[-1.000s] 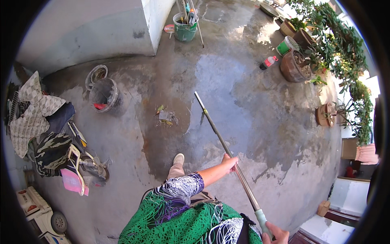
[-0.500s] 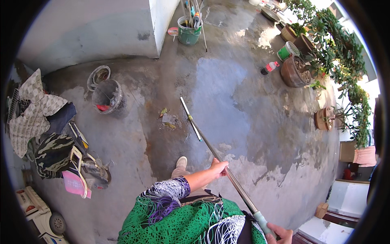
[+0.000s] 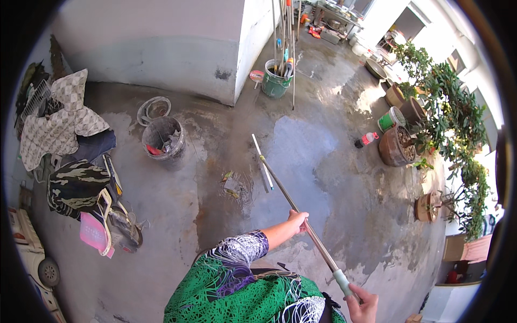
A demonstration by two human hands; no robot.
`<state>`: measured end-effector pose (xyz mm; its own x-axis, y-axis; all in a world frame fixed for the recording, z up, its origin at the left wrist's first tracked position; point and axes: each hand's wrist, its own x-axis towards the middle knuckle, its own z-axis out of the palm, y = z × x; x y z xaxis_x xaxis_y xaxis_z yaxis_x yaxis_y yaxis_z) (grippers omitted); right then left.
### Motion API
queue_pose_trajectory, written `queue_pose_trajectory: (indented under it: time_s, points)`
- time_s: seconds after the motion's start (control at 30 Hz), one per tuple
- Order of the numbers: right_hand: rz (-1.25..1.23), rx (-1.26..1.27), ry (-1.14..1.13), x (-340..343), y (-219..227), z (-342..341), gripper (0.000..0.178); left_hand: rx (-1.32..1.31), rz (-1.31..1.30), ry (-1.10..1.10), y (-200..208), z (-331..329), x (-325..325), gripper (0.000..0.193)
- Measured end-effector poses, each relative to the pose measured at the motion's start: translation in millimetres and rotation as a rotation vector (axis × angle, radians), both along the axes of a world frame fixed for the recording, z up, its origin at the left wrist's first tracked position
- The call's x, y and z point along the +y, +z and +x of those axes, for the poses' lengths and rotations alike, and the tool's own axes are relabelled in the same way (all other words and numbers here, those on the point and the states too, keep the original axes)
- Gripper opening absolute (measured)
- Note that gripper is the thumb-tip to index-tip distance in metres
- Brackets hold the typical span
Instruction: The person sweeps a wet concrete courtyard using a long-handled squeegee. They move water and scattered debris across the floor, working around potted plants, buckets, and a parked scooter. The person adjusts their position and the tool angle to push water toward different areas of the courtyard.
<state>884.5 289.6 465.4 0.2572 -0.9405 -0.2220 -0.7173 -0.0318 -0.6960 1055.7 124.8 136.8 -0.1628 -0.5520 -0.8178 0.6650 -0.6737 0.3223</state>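
Both of my hands hold a floor squeegee (image 3: 322,250) with a long metal pole. My left hand (image 3: 298,222) is closed around the middle of the pole. Lower right, my right hand (image 3: 362,304) wraps the pale green grip at the pole's end. The long white squeegee head (image 3: 263,162) lies at the far end of the pole, at the left edge of a bluish wet patch (image 3: 301,156). Just left of and nearer than the head, a little debris with yellowish leaf-like bits (image 3: 231,192) lies on the wet concrete.
Left stand a dirty bucket (image 3: 164,141), a camouflage cloth (image 3: 75,185) on a heap, and a toy-like vehicle (image 3: 32,253). A green bucket of poles (image 3: 276,83) stands by the wall corner. Right are a bottle (image 3: 367,140), a brown pot (image 3: 396,146) and plants (image 3: 455,97).
My view has tilted up, showing more of the far yard. The squeegee head has slid farther away past the debris. My shoe has left the view. Both hands keep their grip.
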Motion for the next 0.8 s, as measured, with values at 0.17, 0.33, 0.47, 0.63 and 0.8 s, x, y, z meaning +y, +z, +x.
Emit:
queue_pose_trajectory:
  time_s: [0.17, 0.33, 0.47, 0.63, 0.8]
  points:
    - [0.053, -0.030, 0.072, -57, -46, 72, 0.027, -0.016, -0.005, 0.175, -46, 52, -31, 0.014]
    - [0.170, -0.063, 0.107, -53, -33, 80, 0.030, -0.071, 0.014, 0.101, -54, 69, -11, 0.016]
    - [0.226, -0.135, 0.087, -58, -33, 53, 0.028, -0.001, 0.074, 0.177, -40, 56, 1, 0.015]
    - [0.073, -0.048, 0.262, -76, -19, 20, 0.026, 0.237, -0.005, 0.298, -17, 45, 0, 0.013]
    - [-0.337, 0.162, 0.790, -115, 33, -4, 0.021, 0.433, -0.205, 0.392, 36, 38, 16, 0.014]
